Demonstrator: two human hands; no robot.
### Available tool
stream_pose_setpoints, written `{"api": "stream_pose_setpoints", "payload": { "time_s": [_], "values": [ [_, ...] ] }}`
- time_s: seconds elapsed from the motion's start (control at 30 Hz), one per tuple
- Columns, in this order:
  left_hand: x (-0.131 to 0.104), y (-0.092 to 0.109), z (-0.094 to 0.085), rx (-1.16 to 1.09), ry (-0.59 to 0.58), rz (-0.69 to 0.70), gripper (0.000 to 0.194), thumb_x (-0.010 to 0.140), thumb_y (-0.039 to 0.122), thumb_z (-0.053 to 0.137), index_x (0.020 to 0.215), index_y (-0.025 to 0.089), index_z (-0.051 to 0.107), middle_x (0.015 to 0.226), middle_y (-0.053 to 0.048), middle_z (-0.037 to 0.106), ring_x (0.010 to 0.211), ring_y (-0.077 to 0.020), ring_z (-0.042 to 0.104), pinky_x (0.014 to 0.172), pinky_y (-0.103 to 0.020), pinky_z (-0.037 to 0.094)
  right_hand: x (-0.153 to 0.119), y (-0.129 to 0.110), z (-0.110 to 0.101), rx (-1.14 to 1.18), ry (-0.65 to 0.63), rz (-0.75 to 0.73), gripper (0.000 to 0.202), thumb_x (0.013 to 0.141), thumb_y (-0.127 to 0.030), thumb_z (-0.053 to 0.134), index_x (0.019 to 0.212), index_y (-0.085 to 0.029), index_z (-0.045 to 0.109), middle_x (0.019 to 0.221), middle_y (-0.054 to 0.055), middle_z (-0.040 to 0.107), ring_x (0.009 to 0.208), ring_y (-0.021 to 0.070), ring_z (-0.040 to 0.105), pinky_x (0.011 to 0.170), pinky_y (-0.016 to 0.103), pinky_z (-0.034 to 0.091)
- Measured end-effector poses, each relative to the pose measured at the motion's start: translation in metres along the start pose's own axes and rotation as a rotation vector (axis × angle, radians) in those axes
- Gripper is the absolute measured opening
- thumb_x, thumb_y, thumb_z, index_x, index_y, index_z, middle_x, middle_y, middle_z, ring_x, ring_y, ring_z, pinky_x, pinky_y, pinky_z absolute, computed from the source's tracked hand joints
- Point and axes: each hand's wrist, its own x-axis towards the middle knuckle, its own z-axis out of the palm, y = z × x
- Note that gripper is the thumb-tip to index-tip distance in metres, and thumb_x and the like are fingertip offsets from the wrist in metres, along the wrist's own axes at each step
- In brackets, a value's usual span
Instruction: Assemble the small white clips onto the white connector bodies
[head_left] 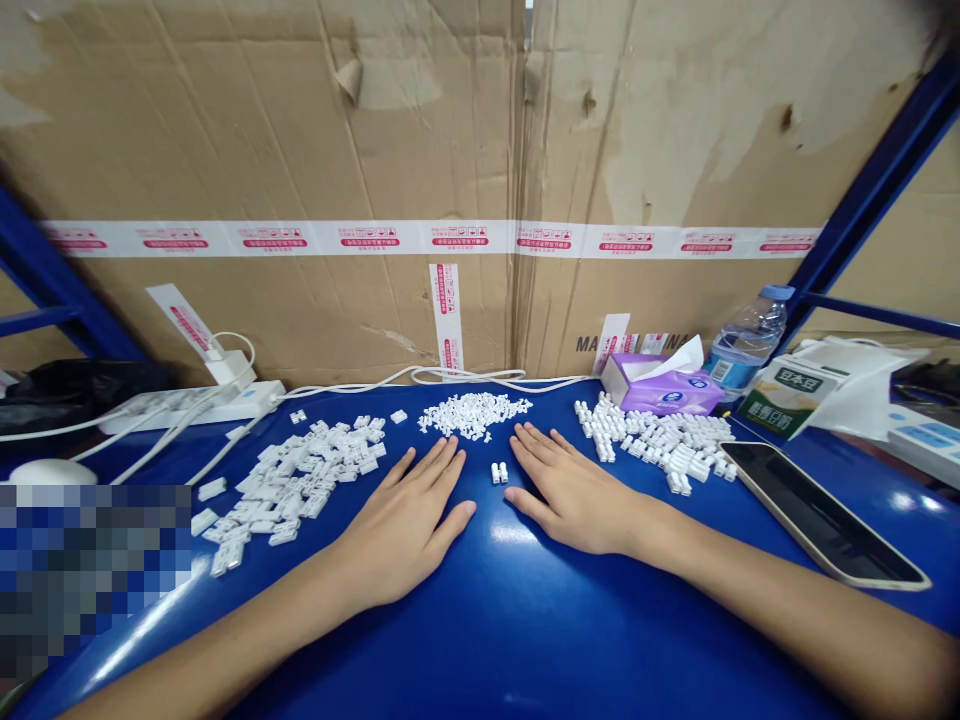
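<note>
Both hands rest palm down on the blue table [510, 620]. My left hand [409, 525] lies flat with its fingers stretched, close to a pile of flat white plastic pieces [307, 475]. My right hand [574, 490] is also flat, thumb apart, and holds nothing. Between the hands sits a small white two-part plastic connector [499, 473], touched by neither. Just beyond the fingertips is a heap of tiny white plastic parts [472, 412]. To the right of my right hand, several white connectors [667, 440] like the middle one are spread in a cluster.
Behind the connectors stand a purple tissue pack [664, 385], a water bottle [750, 335] and a green-and-white carton [795, 390]. A phone [825, 515] lies at the right. A power strip [195, 405] with white cables is at the back left. Cardboard [337, 150] walls the rear.
</note>
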Motion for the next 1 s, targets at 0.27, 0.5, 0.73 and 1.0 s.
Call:
{"api": "stream_pose_setpoints", "payload": {
  "time_s": [0.27, 0.5, 0.73, 1.0],
  "values": [
    [0.0, -0.003, 0.004, 0.002, 0.025, 0.008, 0.063, 0.106, 0.053, 0.037, 0.157, 0.015, 0.041, 0.162, -0.015, 0.037, 0.152, -0.0312, 0.032, 0.124, -0.055, 0.025, 0.0, -0.016, -0.013, 0.083, 0.2, -0.181, 0.023, 0.098, -0.025, 0.057, 0.116, -0.021, 0.07, 0.125, 0.01, 0.069, 0.12, 0.0258, 0.058, 0.097, 0.044, 0.044],
    [0.002, 0.001, -0.003, 0.019, -0.05, -0.025, 0.066, 0.105, 0.052, 0.036, 0.157, 0.011, 0.039, 0.163, -0.017, 0.031, 0.153, -0.0321, 0.029, 0.124, -0.058, 0.025, 0.002, -0.009, -0.021, 0.044, 0.183, -0.203, 0.011, 0.095, -0.022, 0.061, 0.097, -0.02, 0.072, 0.104, 0.005, 0.075, 0.107, 0.0232, 0.061, 0.09, 0.039, 0.038],
    [0.0, -0.003, 0.0, -0.012, 0.01, 0.011, 0.062, 0.106, 0.051, 0.038, 0.157, 0.017, 0.04, 0.163, -0.014, 0.034, 0.152, -0.0307, 0.031, 0.124, -0.055, 0.026, 0.001, 0.017, -0.054, -0.323, -0.013, 0.026, 0.015, 0.085, -0.012, 0.06, 0.075, -0.019, 0.07, 0.084, 0.008, 0.074, 0.085, 0.0258, 0.067, 0.079, 0.039, 0.037],
    [0.001, -0.001, -0.004, -0.004, -0.01, 0.002, 0.062, 0.106, 0.052, 0.038, 0.156, 0.015, 0.042, 0.162, -0.014, 0.034, 0.151, -0.0311, 0.032, 0.124, -0.056, 0.026, -0.007, 0.035, -0.08, -0.536, -0.207, 0.283, 0.017, 0.075, -0.005, 0.062, 0.077, -0.016, 0.075, 0.081, 0.016, 0.076, 0.085, 0.0319, 0.073, 0.078, 0.041, 0.043]
  ]
}}
